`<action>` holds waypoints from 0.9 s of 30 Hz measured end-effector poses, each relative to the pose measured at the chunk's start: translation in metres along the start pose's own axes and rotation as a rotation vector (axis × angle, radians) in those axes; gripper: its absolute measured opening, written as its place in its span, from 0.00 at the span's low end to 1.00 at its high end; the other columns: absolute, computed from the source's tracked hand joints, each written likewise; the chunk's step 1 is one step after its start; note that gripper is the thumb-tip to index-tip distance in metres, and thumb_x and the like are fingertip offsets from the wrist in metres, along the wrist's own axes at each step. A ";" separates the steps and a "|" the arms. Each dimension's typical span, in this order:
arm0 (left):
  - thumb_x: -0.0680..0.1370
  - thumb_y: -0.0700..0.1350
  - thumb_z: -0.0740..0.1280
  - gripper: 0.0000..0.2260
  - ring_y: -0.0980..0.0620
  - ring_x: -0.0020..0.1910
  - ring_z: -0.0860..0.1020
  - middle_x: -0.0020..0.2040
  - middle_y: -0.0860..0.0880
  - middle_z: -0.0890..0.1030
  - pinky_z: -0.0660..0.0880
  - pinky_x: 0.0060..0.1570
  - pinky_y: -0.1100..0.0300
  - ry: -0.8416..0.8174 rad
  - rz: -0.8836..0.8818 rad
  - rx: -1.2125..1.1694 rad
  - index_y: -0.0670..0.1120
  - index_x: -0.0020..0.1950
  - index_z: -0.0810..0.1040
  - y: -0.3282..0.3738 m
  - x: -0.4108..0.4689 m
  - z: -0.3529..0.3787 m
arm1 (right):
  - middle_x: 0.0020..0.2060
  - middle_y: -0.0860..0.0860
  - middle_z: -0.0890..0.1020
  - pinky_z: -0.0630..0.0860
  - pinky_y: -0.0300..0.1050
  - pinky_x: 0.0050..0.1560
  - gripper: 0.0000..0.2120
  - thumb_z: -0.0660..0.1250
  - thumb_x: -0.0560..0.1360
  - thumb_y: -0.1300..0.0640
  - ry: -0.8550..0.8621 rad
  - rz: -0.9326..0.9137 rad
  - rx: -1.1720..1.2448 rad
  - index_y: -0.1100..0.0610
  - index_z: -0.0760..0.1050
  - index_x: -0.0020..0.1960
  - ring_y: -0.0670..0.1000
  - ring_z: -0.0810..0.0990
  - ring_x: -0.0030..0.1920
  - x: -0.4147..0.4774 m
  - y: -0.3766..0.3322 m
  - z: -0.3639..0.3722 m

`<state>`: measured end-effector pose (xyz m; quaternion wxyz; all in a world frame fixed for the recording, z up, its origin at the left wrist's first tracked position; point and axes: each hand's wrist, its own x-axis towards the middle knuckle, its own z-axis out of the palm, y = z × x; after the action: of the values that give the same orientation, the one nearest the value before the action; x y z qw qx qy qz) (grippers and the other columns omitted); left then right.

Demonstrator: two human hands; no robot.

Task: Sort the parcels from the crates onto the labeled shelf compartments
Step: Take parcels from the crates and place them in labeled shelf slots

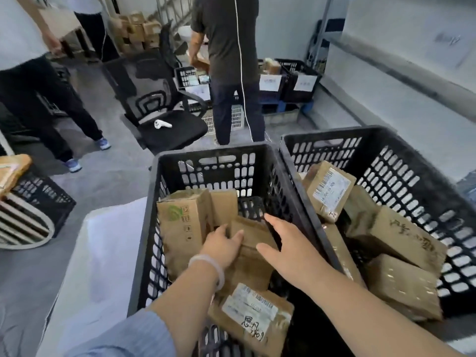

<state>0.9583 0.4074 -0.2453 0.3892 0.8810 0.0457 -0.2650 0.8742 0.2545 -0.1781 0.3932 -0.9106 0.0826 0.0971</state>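
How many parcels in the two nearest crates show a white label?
2: near parcel in the left crate, far parcel in the right crate. Other labels may be hidden.

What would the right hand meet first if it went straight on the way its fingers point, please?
Probably the flat parcel the left hand grips, just below and ahead of the right hand; depth is unclear.

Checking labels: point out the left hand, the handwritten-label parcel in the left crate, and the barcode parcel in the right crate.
left hand point(222, 247): head view, back of the hand.
handwritten-label parcel point(251, 318): head view, its white label.
barcode parcel point(332, 191): head view, its white label.
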 end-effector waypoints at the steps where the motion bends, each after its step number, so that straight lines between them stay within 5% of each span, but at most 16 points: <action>1: 0.81 0.60 0.60 0.30 0.43 0.71 0.70 0.74 0.45 0.69 0.68 0.69 0.52 -0.031 -0.036 -0.025 0.49 0.79 0.60 -0.001 0.002 0.002 | 0.76 0.43 0.59 0.57 0.40 0.72 0.33 0.64 0.78 0.46 0.009 0.016 0.009 0.45 0.54 0.78 0.42 0.57 0.75 -0.001 0.001 0.001; 6: 0.79 0.61 0.63 0.34 0.43 0.69 0.71 0.73 0.45 0.70 0.67 0.68 0.52 -0.143 -0.155 -0.159 0.48 0.80 0.57 -0.001 0.002 0.002 | 0.76 0.42 0.59 0.57 0.39 0.71 0.32 0.64 0.79 0.47 0.024 0.059 0.039 0.45 0.54 0.78 0.42 0.58 0.75 -0.006 0.006 0.004; 10: 0.77 0.58 0.67 0.31 0.48 0.58 0.73 0.66 0.48 0.75 0.70 0.62 0.55 -0.111 -0.152 -0.306 0.49 0.77 0.64 -0.001 -0.012 -0.003 | 0.76 0.42 0.60 0.58 0.41 0.72 0.31 0.64 0.79 0.47 0.032 0.059 0.046 0.44 0.55 0.78 0.43 0.58 0.75 -0.014 0.004 0.001; 15: 0.69 0.58 0.68 0.16 0.43 0.52 0.83 0.53 0.47 0.85 0.80 0.55 0.40 -0.075 -0.116 -0.619 0.56 0.55 0.81 -0.001 -0.033 -0.007 | 0.75 0.43 0.61 0.59 0.43 0.74 0.31 0.63 0.79 0.47 0.057 0.014 0.062 0.45 0.55 0.78 0.44 0.59 0.75 -0.021 -0.004 -0.015; 19: 0.72 0.58 0.69 0.22 0.51 0.57 0.79 0.58 0.55 0.82 0.78 0.59 0.46 0.068 0.089 -0.681 0.60 0.66 0.76 0.018 -0.064 -0.020 | 0.74 0.43 0.63 0.63 0.47 0.73 0.31 0.64 0.79 0.46 0.121 0.015 0.156 0.44 0.55 0.78 0.47 0.62 0.74 -0.018 -0.014 -0.031; 23: 0.81 0.48 0.65 0.17 0.62 0.55 0.75 0.57 0.62 0.77 0.74 0.49 0.61 0.195 0.310 -0.738 0.61 0.69 0.71 0.041 -0.092 -0.030 | 0.70 0.40 0.69 0.67 0.47 0.68 0.31 0.64 0.77 0.42 0.111 0.011 0.328 0.42 0.58 0.77 0.44 0.68 0.68 -0.010 -0.022 -0.039; 27: 0.80 0.49 0.66 0.19 0.56 0.59 0.79 0.59 0.59 0.81 0.77 0.60 0.51 0.217 0.383 -0.816 0.63 0.70 0.72 0.054 -0.111 -0.036 | 0.59 0.35 0.75 0.68 0.51 0.68 0.34 0.68 0.68 0.35 0.009 0.016 0.641 0.34 0.62 0.72 0.44 0.73 0.62 -0.009 -0.029 -0.047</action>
<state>0.8946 0.4098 -0.1340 0.7389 0.6711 0.0232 -0.0551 0.8779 0.2402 -0.1236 0.6590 -0.7400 0.1180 0.0650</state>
